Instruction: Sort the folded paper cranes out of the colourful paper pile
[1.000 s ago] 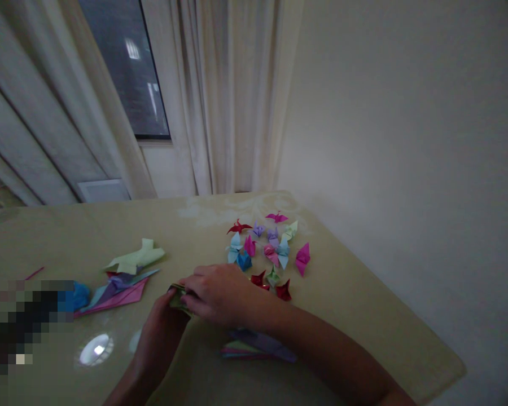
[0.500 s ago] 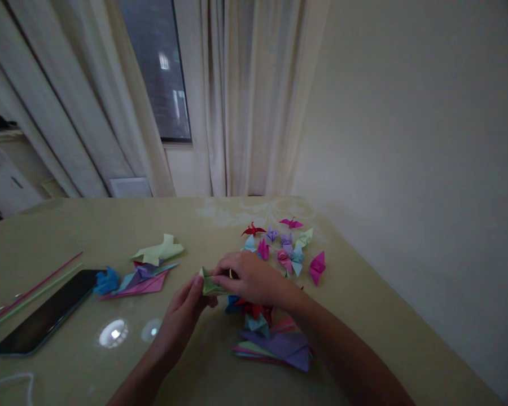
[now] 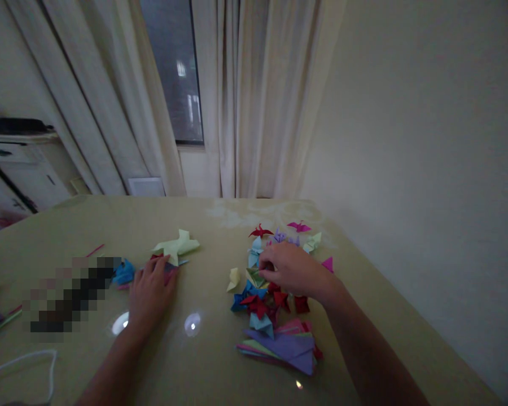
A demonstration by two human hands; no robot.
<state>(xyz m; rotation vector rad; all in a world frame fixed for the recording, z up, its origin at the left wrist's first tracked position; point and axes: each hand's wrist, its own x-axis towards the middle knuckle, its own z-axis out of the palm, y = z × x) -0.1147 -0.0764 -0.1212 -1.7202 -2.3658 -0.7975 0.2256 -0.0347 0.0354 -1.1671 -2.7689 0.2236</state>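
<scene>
My left hand point(image 3: 153, 285) lies with its fingers spread over a small pile of folded pink and purple paper point(image 3: 170, 274). A pale green folded paper point(image 3: 178, 246) lies just beyond its fingertips, and a blue origami piece point(image 3: 124, 272) is on its left. My right hand point(image 3: 294, 266) is over the group of origami pieces, thumb and fingers pinched at a green origami piece point(image 3: 256, 277). Beside that piece are a cream one point(image 3: 233, 279), blue ones point(image 3: 248, 296) and red ones point(image 3: 256, 306). My right hand and wrist cover part of the group.
A stack of folded coloured papers point(image 3: 281, 351) lies nearer me. Farther back are red point(image 3: 261, 231) and magenta point(image 3: 299, 226) paper cranes. At the left are a blurred-out dark object point(image 3: 78, 293) and a white cord point(image 3: 53, 372). The wall point(image 3: 427, 197) borders the table's right side.
My hands have parted. The right one has carried the green piece rightward to the other origami; the left has moved left onto the folded paper pile. The view has turned slightly left.
</scene>
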